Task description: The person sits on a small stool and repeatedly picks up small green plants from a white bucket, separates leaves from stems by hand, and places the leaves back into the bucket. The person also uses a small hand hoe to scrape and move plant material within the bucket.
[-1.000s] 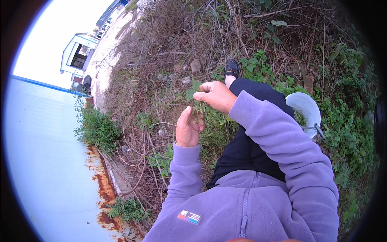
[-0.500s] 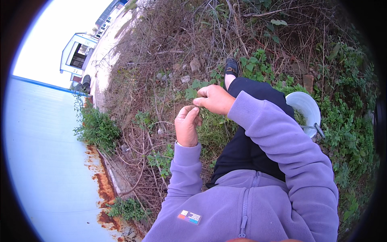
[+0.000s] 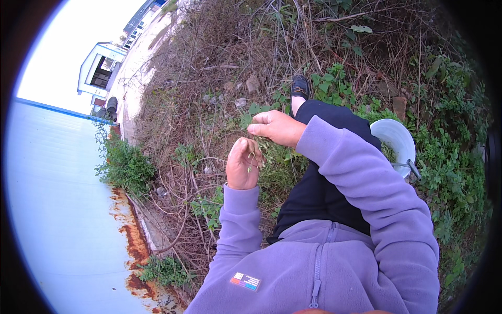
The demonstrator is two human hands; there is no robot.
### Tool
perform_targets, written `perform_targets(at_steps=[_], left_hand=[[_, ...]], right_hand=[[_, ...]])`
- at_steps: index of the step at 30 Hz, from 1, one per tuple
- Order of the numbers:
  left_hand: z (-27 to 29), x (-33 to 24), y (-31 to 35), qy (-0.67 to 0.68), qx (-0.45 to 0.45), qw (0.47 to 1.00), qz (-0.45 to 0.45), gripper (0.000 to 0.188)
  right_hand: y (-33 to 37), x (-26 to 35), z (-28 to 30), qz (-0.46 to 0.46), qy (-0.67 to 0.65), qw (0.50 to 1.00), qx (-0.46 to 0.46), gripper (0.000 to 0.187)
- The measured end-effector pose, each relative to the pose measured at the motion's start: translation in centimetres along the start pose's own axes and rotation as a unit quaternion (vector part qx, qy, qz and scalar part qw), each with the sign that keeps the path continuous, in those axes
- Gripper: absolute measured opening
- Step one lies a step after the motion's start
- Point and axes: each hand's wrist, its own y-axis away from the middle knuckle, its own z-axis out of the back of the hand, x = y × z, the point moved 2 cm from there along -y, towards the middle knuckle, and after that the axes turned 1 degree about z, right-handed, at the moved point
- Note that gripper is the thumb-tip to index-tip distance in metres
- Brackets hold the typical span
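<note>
In the middle of the head view my right hand (image 3: 277,127) pinches a thin green sprig (image 3: 265,145) with small pale tips. The sprig hangs down from those fingers and passes in front of my left palm. Just below and to the left is my left hand (image 3: 241,165), its thumb raised and apart from its loosely curled fingers. It seems to hold nothing, though the sprig partly hides the fingers. By my right knee a white bucket (image 3: 405,138) sits tilted, with cut greens (image 3: 388,152) inside.
Dry stems and brambles (image 3: 246,42) cover the ground ahead, with several stones (image 3: 253,85) and a brick (image 3: 399,107) among them. Leafy weeds (image 3: 455,167) grow thick on the right. A pale metal wall (image 3: 63,199) with a rusty lower edge runs along the left.
My left thumb and fingers have parted from the pinch, and my hands are slightly farther apart. More of the sprig now shows, hanging from my right hand. The bucket has not moved.
</note>
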Motion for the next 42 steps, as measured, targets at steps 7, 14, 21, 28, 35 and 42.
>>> perform_targets(at_steps=[7,14,21,28,35,42], left_hand=[[-0.1,0.5,-0.3,-0.026,-0.039,0.998,0.039,0.020],[0.2,0.5,-0.5,-0.024,-0.070,0.996,0.040,0.013],[-1.3,0.0,-0.2,0.007,-0.035,0.999,0.039,0.013],[-1.4,0.3,-0.1,-0.091,0.009,0.995,0.041,0.007],[-1.3,-0.1,0.2,-0.226,0.013,0.971,0.072,0.005],[-1.1,0.4,0.3,-0.087,0.026,0.991,0.095,0.009]], right_hand=[[0.6,1.0,0.2,0.055,0.072,0.992,-0.085,0.027],[0.1,0.3,-0.1,0.077,0.040,0.994,-0.074,0.024],[0.5,0.4,-0.8,0.038,-0.210,0.977,0.011,0.019],[0.8,0.5,-0.6,0.017,-0.191,0.981,0.021,0.019],[0.9,0.6,-0.2,0.000,-0.156,0.988,0.022,0.020],[1.0,1.5,0.7,0.015,-0.145,0.988,-0.054,0.022]])
